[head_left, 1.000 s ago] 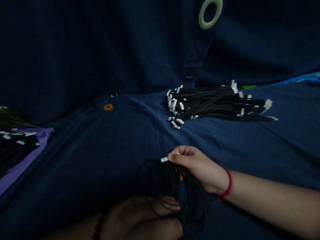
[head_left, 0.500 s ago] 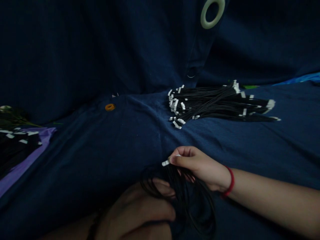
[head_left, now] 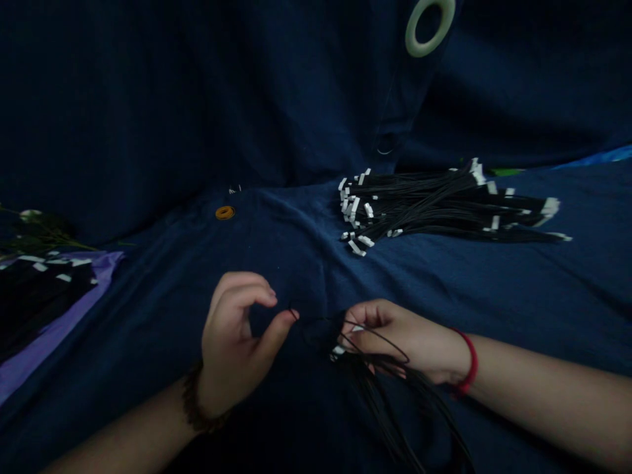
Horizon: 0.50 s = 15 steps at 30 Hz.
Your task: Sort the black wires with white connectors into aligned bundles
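My right hand (head_left: 385, 336), with a red band at the wrist, pinches a bundle of thin black cables (head_left: 390, 408) near their white connectors (head_left: 338, 352). The bundle hangs down toward the bottom edge, and one thin strand curves over the fingers. To its left is my left hand (head_left: 241, 329), wearing a dark beaded bracelet, its thumb and fingers apart. A fine dark strand shows at the left thumb tip; where it leads is too dim to follow.
A pile of black cables with white connectors (head_left: 434, 204) lies beyond my right hand on dark blue cloth (head_left: 291, 263). At the back left sits an orange-brown coil (head_left: 225, 212). More cables rest on purple material (head_left: 106, 266) at far left; a pale ring (head_left: 429, 49) is above.
My left hand has come up from the bottom edge, and its fingers have spread. My right hand has shifted slightly down with the cable bundle, which swings right. The view has turned slightly left.
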Motion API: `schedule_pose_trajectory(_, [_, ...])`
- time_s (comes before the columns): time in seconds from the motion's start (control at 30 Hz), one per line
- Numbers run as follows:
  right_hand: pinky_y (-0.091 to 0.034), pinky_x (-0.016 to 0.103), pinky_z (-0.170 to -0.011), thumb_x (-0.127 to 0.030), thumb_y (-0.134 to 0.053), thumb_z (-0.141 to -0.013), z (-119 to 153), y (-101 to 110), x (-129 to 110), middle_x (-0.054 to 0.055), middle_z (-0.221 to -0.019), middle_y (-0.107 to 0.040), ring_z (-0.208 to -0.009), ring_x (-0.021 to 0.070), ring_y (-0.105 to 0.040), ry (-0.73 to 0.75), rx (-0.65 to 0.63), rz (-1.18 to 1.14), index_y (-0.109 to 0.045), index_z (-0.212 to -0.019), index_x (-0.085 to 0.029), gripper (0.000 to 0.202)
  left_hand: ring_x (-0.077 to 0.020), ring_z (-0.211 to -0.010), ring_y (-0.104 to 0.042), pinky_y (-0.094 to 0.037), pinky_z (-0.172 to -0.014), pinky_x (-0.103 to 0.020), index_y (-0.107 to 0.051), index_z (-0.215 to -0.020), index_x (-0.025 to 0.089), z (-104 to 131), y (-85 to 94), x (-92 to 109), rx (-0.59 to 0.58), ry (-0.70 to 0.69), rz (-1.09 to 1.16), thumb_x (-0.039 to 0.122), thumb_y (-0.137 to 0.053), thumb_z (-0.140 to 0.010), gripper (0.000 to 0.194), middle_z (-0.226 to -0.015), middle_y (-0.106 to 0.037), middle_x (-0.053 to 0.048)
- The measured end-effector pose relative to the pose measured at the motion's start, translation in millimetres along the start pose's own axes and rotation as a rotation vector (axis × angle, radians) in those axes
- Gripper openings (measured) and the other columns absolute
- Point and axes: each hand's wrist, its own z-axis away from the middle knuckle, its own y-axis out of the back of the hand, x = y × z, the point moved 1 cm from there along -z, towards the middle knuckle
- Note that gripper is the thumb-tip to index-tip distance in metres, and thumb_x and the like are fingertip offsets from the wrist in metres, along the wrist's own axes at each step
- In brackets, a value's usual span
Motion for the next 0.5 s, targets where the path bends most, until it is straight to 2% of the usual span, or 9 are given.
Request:
schedule_pose_trajectory(0.07, [-0.019, 0.012, -0.028, -0.033, -0.064, -0.069, -1.1, 3.4, -1.3, -0.003, -0.046, -0.049, -0.029, 0.0005, -0.031, -0.018, -0.014, -0.084, -0.052, -0.069, -0.010, 0.026, -0.0133, -0.074, -0.051, -0.050, -0.068, -0.032, -0.047, -0.075, 0.019, 7.4, 6.1, 8.8, -0.031, -0.285, 0.004, 0.007, -0.059, -0.067, 0.019, -0.076, -0.045, 0.000])
schedule_pose_trajectory(0.1, [-0.018, 0.012, -0.028, -0.034, -0.064, -0.069, -1.7, 5.1, -2.1, -0.004, -0.044, -0.047, -0.029, 0.0007, -0.031, -0.027, -0.016, -0.117, -0.051, -0.068, -0.010, 0.027, -0.0133, -0.071, -0.050, -0.050, -0.068, -0.032, -0.049, -0.074, 0.022, 12.8, 7.1, 15.0, -0.154, -0.476, -0.049, 0.013, -0.061, -0.068, 0.016, -0.073, -0.046, 0.001])
schedule_pose_trajectory(0.13, [-0.019, 0.012, -0.029, -0.035, -0.064, -0.069, -2.2, 6.6, -3.0, -0.005, -0.043, -0.046, -0.029, 0.0009, -0.031, -0.033, -0.014, -0.141, -0.050, -0.067, -0.011, 0.028, -0.0131, -0.068, -0.050, -0.050, -0.065, -0.031, -0.051, -0.073, 0.025, 17.9, 7.7, 20.5, -0.185, -0.528, -0.050, 0.016, -0.059, -0.070, 0.012, -0.069, -0.048, 0.002])
schedule_pose_trajectory(0.23, [-0.020, 0.012, -0.030, -0.034, -0.064, -0.071, -3.2, 9.1, -4.2, -0.006, -0.043, -0.044, -0.030, 0.0012, -0.033, -0.033, 0.001, -0.163, -0.050, -0.068, -0.011, 0.027, -0.0121, -0.065, -0.053, -0.050, -0.060, -0.026, -0.057, -0.075, 0.029, 29.4, -0.1, 33.9, -0.264, -0.602, -0.050, 0.024, -0.057, -0.073, 0.006, -0.067, -0.055, 0.003])
schedule_pose_trajectory(0.3, [-0.021, 0.011, -0.030, -0.033, -0.065, -0.070, -3.3, 8.8, -3.0, -0.005, -0.045, -0.046, -0.031, 0.0012, -0.034, -0.042, 0.005, -0.166, -0.051, -0.070, -0.011, 0.026, -0.0112, -0.065, -0.054, -0.049, -0.059, -0.024, -0.060, -0.078, 0.028, 30.4, -8.0, 36.8, -0.303, -0.629, -0.059, 0.026, -0.054, -0.075, 0.006, -0.068, -0.059, 0.004])
schedule_pose_trajectory(0.5, [-0.021, 0.011, -0.027, -0.036, -0.069, -0.064, -2.9, 4.1, 0.2, -0.002, -0.046, -0.051, -0.029, 0.0017, -0.035, -0.028, -0.006, -0.148, -0.054, -0.072, -0.010, 0.031, -0.0120, -0.071, -0.060, -0.050, -0.062, -0.025, -0.061, -0.094, 0.015, 22.0, -13.4, 21.9, -0.414, -0.611, -0.113, 0.014, -0.047, -0.082, 0.019, -0.079, -0.067, -0.001])
